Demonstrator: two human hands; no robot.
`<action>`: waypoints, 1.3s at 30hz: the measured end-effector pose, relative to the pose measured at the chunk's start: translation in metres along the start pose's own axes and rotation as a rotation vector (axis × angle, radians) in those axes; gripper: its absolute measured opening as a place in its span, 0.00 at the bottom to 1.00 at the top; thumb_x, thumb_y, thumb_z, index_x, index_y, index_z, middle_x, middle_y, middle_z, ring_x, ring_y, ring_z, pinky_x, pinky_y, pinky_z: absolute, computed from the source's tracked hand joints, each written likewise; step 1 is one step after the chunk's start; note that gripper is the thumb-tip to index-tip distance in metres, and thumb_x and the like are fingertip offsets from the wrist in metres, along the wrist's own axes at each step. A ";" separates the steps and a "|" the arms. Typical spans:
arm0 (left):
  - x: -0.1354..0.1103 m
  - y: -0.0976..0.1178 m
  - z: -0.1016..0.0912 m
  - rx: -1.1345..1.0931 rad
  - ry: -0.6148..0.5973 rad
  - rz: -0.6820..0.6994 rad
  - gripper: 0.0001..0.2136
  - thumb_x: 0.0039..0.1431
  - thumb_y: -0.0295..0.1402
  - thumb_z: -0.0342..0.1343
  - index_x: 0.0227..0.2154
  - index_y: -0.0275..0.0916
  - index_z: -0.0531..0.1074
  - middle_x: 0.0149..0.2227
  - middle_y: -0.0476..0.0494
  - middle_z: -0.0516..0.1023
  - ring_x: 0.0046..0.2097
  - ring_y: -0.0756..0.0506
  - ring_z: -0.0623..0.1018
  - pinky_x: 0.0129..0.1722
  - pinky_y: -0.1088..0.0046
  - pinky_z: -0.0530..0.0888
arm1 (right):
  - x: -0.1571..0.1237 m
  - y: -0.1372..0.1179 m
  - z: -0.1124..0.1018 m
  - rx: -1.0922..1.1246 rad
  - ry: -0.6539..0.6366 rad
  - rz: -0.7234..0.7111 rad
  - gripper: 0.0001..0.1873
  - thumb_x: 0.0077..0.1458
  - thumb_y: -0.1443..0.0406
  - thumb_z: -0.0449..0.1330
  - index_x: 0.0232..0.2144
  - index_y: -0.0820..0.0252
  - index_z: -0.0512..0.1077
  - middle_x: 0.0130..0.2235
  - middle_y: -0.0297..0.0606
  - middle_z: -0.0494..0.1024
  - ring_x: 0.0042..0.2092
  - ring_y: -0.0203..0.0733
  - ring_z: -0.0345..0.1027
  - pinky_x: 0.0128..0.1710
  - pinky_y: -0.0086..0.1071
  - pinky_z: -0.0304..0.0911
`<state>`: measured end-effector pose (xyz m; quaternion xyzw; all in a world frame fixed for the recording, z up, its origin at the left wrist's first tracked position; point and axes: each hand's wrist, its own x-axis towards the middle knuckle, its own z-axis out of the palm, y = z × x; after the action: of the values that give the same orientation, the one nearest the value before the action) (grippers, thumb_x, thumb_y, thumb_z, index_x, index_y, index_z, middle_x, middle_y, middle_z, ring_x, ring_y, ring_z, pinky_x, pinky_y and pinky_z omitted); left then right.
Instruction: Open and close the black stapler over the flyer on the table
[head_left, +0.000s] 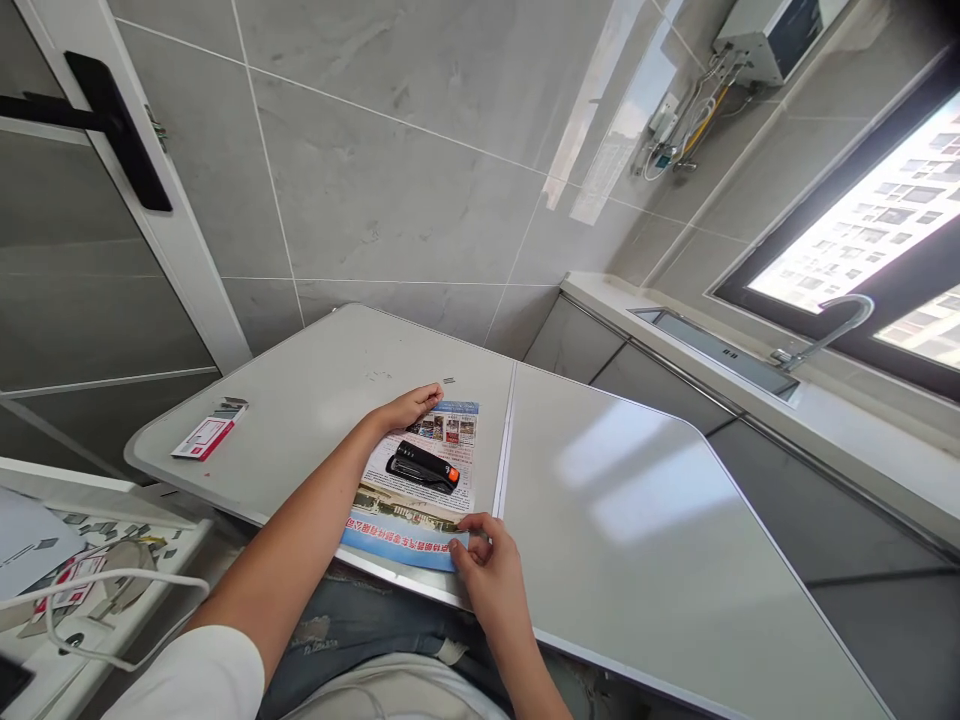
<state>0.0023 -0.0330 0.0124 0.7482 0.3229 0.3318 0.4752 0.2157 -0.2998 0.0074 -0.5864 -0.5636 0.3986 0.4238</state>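
Observation:
A printed leaflet (401, 545) with a blue band lies at the near edge of the table, its print upside down to me. On top of it rests a black stapler (424, 467) with an orange end pointing right. My left hand (411, 408) is at the leaflet's far edge, its fingers curled together; what they hold, if anything, is hidden. Just beyond those fingertips lie small dark staple strips (449, 380). At the near right corner, my right hand (491, 568) pinches the leaflet's edge between thumb and fingers.
A red and white small box (210, 432) lies on the left of the folding table (615, 570). A lower stand (165, 560) at left holds a white cable (127, 660) and scattered pieces. Counter, sink (720, 350) and faucet (832, 330) run along the right.

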 end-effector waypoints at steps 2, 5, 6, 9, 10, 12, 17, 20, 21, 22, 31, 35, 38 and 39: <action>0.000 0.002 0.000 0.001 0.003 -0.004 0.20 0.67 0.54 0.52 0.34 0.40 0.64 0.31 0.50 0.63 0.33 0.48 0.60 0.33 0.72 0.62 | 0.003 -0.002 0.002 0.031 0.043 0.051 0.10 0.53 0.57 0.64 0.36 0.55 0.75 0.24 0.29 0.67 0.26 0.40 0.61 0.27 0.32 0.57; 0.001 0.003 0.001 0.002 0.012 -0.006 0.20 0.67 0.54 0.51 0.34 0.40 0.64 0.31 0.50 0.63 0.33 0.48 0.59 0.33 0.72 0.61 | 0.006 -0.003 0.005 0.100 0.071 0.065 0.09 0.51 0.61 0.65 0.35 0.57 0.77 0.30 0.34 0.71 0.28 0.39 0.61 0.29 0.31 0.59; 0.002 0.003 0.001 0.002 0.015 -0.008 0.20 0.68 0.54 0.51 0.34 0.40 0.63 0.31 0.50 0.62 0.32 0.49 0.59 0.33 0.72 0.61 | 0.006 -0.003 0.005 0.125 0.077 0.054 0.08 0.50 0.62 0.64 0.35 0.57 0.78 0.34 0.36 0.73 0.30 0.39 0.62 0.31 0.32 0.61; 0.008 0.003 0.003 0.003 0.007 -0.021 0.21 0.67 0.55 0.51 0.34 0.40 0.63 0.30 0.52 0.60 0.31 0.50 0.58 0.31 0.73 0.60 | 0.007 -0.004 0.003 0.178 0.116 0.000 0.08 0.52 0.63 0.63 0.34 0.58 0.80 0.43 0.42 0.74 0.38 0.42 0.68 0.37 0.34 0.66; 0.011 0.003 0.005 0.003 -0.002 -0.025 0.21 0.67 0.55 0.51 0.35 0.40 0.63 0.30 0.52 0.60 0.30 0.50 0.58 0.30 0.73 0.59 | 0.007 -0.005 0.001 0.186 0.132 -0.013 0.08 0.53 0.62 0.63 0.35 0.58 0.80 0.45 0.43 0.73 0.40 0.44 0.70 0.39 0.35 0.67; 0.017 0.002 0.008 0.006 -0.017 -0.028 0.21 0.67 0.55 0.51 0.35 0.39 0.63 0.30 0.53 0.60 0.30 0.50 0.58 0.30 0.74 0.59 | 0.006 -0.007 -0.004 0.189 0.155 -0.020 0.09 0.55 0.62 0.63 0.36 0.57 0.81 0.46 0.43 0.73 0.45 0.46 0.71 0.43 0.36 0.68; 0.031 0.003 0.021 0.044 -0.017 -0.005 0.19 0.68 0.53 0.50 0.35 0.40 0.62 0.31 0.52 0.62 0.32 0.49 0.60 0.33 0.73 0.63 | 0.000 -0.008 -0.021 0.199 0.204 -0.033 0.10 0.57 0.62 0.63 0.39 0.57 0.82 0.49 0.44 0.74 0.49 0.48 0.73 0.48 0.38 0.71; 0.042 0.006 0.037 0.100 -0.016 0.006 0.17 0.69 0.50 0.47 0.34 0.41 0.62 0.31 0.51 0.63 0.33 0.48 0.62 0.36 0.72 0.64 | -0.006 -0.003 -0.031 0.188 0.256 -0.041 0.10 0.56 0.62 0.64 0.40 0.57 0.83 0.48 0.45 0.75 0.49 0.49 0.74 0.47 0.38 0.72; 0.046 0.008 0.044 0.125 -0.019 0.007 0.16 0.69 0.48 0.47 0.34 0.41 0.62 0.32 0.51 0.64 0.33 0.48 0.63 0.37 0.72 0.64 | -0.008 0.000 -0.035 0.182 0.276 -0.043 0.11 0.56 0.62 0.64 0.39 0.57 0.83 0.48 0.45 0.75 0.48 0.49 0.75 0.47 0.37 0.72; 0.052 0.011 0.052 0.152 -0.027 0.008 0.15 0.69 0.47 0.47 0.34 0.41 0.62 0.32 0.51 0.64 0.34 0.48 0.63 0.37 0.72 0.65 | -0.010 0.003 -0.039 0.175 0.295 -0.042 0.11 0.56 0.62 0.64 0.39 0.58 0.83 0.47 0.45 0.76 0.48 0.49 0.75 0.46 0.37 0.73; 0.111 0.040 0.131 0.487 -0.139 -0.039 0.07 0.71 0.34 0.46 0.38 0.41 0.67 0.36 0.48 0.76 0.39 0.45 0.71 0.44 0.68 0.66 | -0.021 0.032 -0.081 0.055 0.435 0.011 0.13 0.54 0.58 0.64 0.38 0.57 0.84 0.47 0.46 0.77 0.45 0.50 0.77 0.44 0.37 0.74; 0.118 0.041 0.158 0.639 -0.115 -0.042 0.06 0.69 0.29 0.48 0.38 0.41 0.70 0.43 0.43 0.77 0.49 0.42 0.73 0.52 0.62 0.66 | -0.024 0.041 -0.094 -0.049 0.440 0.032 0.13 0.53 0.58 0.64 0.37 0.57 0.84 0.44 0.45 0.77 0.35 0.45 0.75 0.37 0.36 0.73; 0.114 0.040 0.169 0.737 -0.067 -0.026 0.06 0.68 0.29 0.51 0.38 0.40 0.73 0.48 0.39 0.75 0.55 0.38 0.71 0.56 0.57 0.64 | -0.025 0.048 -0.099 -0.089 0.438 0.037 0.13 0.53 0.58 0.64 0.36 0.58 0.84 0.43 0.44 0.77 0.33 0.44 0.74 0.35 0.36 0.73; 0.112 0.040 0.170 0.763 -0.047 -0.019 0.06 0.68 0.29 0.51 0.40 0.40 0.74 0.49 0.38 0.74 0.56 0.37 0.70 0.57 0.56 0.64 | -0.025 0.051 -0.100 -0.096 0.427 0.038 0.14 0.53 0.58 0.64 0.36 0.58 0.84 0.43 0.44 0.77 0.32 0.43 0.74 0.34 0.36 0.73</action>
<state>0.2096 -0.0420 0.0150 0.8757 0.4191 0.1662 0.1726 0.3259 -0.3299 -0.0083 -0.6877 -0.4680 0.2459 0.4975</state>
